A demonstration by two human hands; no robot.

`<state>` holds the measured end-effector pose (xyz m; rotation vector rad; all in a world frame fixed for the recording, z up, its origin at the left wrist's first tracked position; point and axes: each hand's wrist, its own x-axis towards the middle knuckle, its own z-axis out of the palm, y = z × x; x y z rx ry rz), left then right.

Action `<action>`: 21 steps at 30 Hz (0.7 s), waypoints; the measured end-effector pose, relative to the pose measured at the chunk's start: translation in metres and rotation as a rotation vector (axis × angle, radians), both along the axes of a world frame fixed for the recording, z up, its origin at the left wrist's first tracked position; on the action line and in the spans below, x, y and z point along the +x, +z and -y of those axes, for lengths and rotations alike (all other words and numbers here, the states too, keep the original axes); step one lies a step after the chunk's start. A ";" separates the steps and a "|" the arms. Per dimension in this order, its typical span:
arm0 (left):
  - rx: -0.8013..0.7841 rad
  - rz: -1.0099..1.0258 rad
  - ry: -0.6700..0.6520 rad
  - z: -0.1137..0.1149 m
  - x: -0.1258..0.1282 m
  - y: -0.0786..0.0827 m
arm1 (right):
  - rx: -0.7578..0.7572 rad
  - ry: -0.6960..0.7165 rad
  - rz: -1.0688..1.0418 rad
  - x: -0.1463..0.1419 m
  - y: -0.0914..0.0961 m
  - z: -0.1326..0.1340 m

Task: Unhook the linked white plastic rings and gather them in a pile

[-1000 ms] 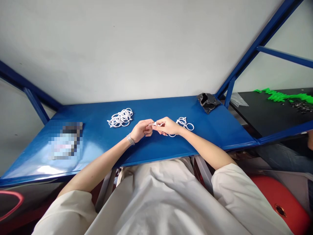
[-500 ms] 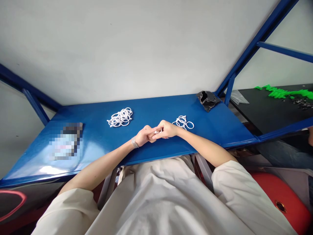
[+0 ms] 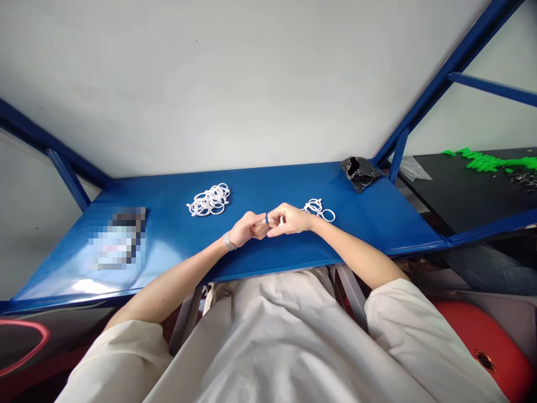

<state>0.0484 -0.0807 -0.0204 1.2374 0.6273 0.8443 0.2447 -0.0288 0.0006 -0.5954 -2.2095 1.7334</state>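
Over the front middle of the blue table, my two hands meet with fingertips almost touching. My left hand, a silvery bracelet at its wrist, is closed with thumb pressed on curled fingers, and a bit of a small white piece shows there. Bent in a pinch, my right hand has a bit of white between its fingers. Most of what both hold is hidden. Just beyond my right hand lies a small group of white rings. A larger heap of white rings lies beyond my left hand.
A torn black plastic bag sits at the back right corner. To the left lies a blurred-out object. Blue frame bars rise at both ends. Green pieces are spread on a black table at right.
My right hand has drawn slightly right, away from my left hand, and its fingers have opened a little around the white bit. The view has shifted slightly.
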 end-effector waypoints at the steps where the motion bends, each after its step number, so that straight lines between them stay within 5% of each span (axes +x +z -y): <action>1: 0.016 -0.014 0.060 -0.003 -0.002 -0.002 | 0.014 -0.079 -0.017 -0.001 0.001 -0.001; 8: 0.176 -0.134 0.263 -0.017 -0.011 -0.017 | 0.062 -0.467 -0.059 -0.001 0.005 -0.007; 13: 0.190 -0.220 0.237 -0.017 -0.011 -0.015 | 0.064 -0.439 -0.025 0.003 0.006 -0.007; 21: 0.221 -0.091 0.317 -0.017 -0.002 -0.019 | -0.063 -0.305 -0.140 -0.003 -0.010 -0.010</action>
